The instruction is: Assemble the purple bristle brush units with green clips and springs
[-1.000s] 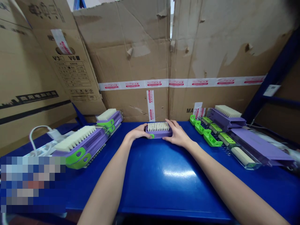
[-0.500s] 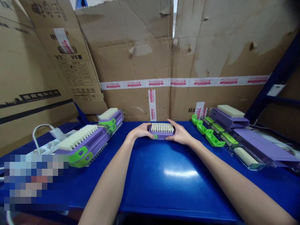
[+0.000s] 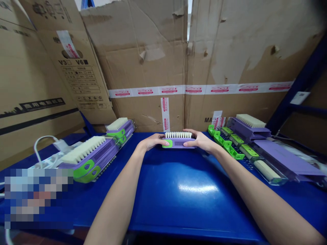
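A purple brush [image 3: 177, 143] with cream bristles facing up is gripped at both ends near the back of the blue table. My left hand [image 3: 152, 142] closes on its left end, the thumb lying on the green end piece [image 3: 167, 143]. On the other end, my right hand [image 3: 200, 140] has its thumb along the purple front side and its fingers behind. The backs of the brush and most fingertips are hidden.
On the left, purple-and-green brushes [image 3: 87, 149] stand in stacks beside a power strip and white cable [image 3: 38, 146]. At right are green end pieces [image 3: 233, 150], clear-cased blocks [image 3: 268, 170] and purple housings [image 3: 281, 156]. Cardboard [image 3: 148, 68] walls the back of the blue table [image 3: 178, 211].
The brush has turned so its long side faces me more squarely, showing more of the green end piece. My right hand has shifted slightly right with its end.
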`<state>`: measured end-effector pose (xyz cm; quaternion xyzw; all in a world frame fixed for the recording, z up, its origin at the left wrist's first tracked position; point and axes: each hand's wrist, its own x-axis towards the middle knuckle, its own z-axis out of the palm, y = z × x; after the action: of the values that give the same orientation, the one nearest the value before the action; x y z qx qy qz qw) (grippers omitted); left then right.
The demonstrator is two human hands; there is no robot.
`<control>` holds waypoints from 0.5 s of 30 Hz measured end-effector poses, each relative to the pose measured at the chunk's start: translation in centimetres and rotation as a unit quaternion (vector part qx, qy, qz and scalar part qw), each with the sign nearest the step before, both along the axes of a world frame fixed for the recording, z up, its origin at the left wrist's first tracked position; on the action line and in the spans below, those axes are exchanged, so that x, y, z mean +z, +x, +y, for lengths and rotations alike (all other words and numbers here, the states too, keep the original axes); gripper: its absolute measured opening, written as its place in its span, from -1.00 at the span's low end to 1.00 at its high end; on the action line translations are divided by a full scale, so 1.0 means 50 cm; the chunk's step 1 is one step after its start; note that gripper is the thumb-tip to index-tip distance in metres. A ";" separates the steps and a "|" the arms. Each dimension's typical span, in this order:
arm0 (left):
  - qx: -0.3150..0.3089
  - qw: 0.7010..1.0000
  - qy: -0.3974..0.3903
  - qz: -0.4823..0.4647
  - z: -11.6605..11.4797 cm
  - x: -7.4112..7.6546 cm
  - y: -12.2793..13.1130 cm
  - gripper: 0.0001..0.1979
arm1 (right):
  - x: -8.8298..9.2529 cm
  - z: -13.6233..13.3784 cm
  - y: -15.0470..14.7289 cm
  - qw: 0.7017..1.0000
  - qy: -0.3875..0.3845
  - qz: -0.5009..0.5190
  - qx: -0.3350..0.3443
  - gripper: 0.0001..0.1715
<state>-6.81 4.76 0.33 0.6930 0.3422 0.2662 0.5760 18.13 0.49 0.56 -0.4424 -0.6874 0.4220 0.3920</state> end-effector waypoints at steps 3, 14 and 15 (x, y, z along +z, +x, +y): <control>0.025 0.999 0.026 0.030 -0.001 0.004 0.003 -0.40 | -0.007 0.006 0.004 1.000 0.018 -0.013 -0.018 0.00; 0.034 0.999 -0.006 0.027 0.008 -0.011 -0.006 -0.40 | -0.024 0.010 -0.006 0.999 0.025 0.018 -0.013 0.01; 0.041 0.999 -0.009 0.020 0.010 -0.014 -0.007 -0.39 | -0.024 0.010 -0.007 0.999 0.029 0.017 -0.019 0.01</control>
<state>-7.14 5.24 -0.37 0.6787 0.3844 0.2724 0.5634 17.77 0.98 -0.62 -0.4365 -0.6839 0.4024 0.4241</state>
